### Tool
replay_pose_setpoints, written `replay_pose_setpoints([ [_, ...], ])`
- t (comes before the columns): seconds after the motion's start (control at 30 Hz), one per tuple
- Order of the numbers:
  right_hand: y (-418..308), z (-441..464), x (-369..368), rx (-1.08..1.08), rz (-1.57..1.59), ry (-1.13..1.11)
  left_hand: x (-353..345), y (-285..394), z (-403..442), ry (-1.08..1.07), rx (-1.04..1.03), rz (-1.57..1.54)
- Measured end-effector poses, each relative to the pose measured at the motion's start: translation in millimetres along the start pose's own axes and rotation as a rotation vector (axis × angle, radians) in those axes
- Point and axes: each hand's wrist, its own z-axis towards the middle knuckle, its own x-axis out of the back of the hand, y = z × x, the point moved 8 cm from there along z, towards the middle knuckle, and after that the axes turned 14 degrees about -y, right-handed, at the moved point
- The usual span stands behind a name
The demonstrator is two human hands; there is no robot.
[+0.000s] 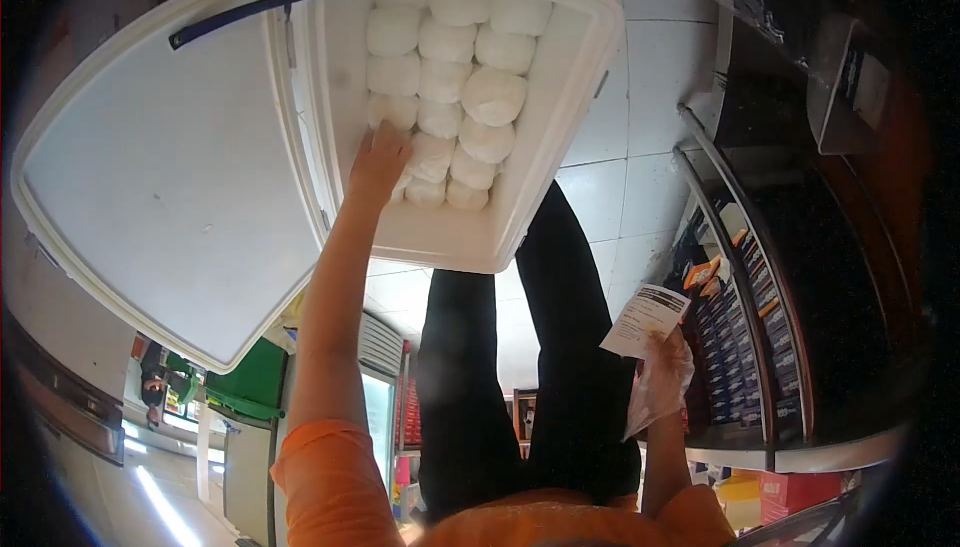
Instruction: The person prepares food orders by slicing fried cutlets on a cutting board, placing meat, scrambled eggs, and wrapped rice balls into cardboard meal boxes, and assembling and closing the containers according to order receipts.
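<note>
A white lidded box (606, 22) holds several rows of smooth white round balls (493, 97); what they are made of I cannot tell. My left hand (379, 159) reaches into the box along its left side. Its fingers are stretched out, with the tips touching the near edge of one white ball (391, 111). Low on the right, my right hand (664, 359) grips a printed paper slip (645, 319). Clear thin plastic (655, 400) hangs around that hand and wrist; whether it is a bag or a loose glove is unclear.
The box's lid (160, 157) lies swung out to the left, and a dark blue strap (235, 17) runs across to the box. My black-trousered legs (565, 347) stand close to the box. On the right are curved metal rails (735, 257) before a rack of small packets (725, 347).
</note>
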Motion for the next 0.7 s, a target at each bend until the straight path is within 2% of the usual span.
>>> replay_pose_setpoints([
  [0.03, 1, -1, 3, 0.002, 0.023, 0.008, -3, 2, 1, -0.088, -0.023, -0.031],
  [0.13, 5, -2, 15, -0.001, 0.026, 0.023, 18, -12, -10, -0.445, 0.193, -0.401],
  [0.23, 11, 0, 20, 0.000, -0.006, 0.020, 27, -23, -11, -0.183, 0.301, -0.897],
  [0.33, 14, -2, 16, 0.006, 0.087, 0.004, 51, -8, 14, 0.056, 0.131, -1.699],
  [0.43, 17, -3, 18, 0.010, 0.078, 0.008, 102, 16, 48, 0.280, 0.031, -1.827],
  [0.5, 30, -7, 25, 0.036, 0.040, 0.017, 75, 30, 98, 0.346, 0.072, -1.591],
  [0.57, 52, -11, 35, -0.039, 0.040, 0.053, 67, 39, 111, 0.298, 0.129, -1.620],
  [0.63, 68, -17, 41, -0.083, 0.057, 0.064, 80, 47, 100, 0.134, 0.198, -1.910],
  [0.7, 76, -20, 45, -0.086, 0.092, 0.053, 81, 47, 95, 0.156, 0.238, -1.815],
])
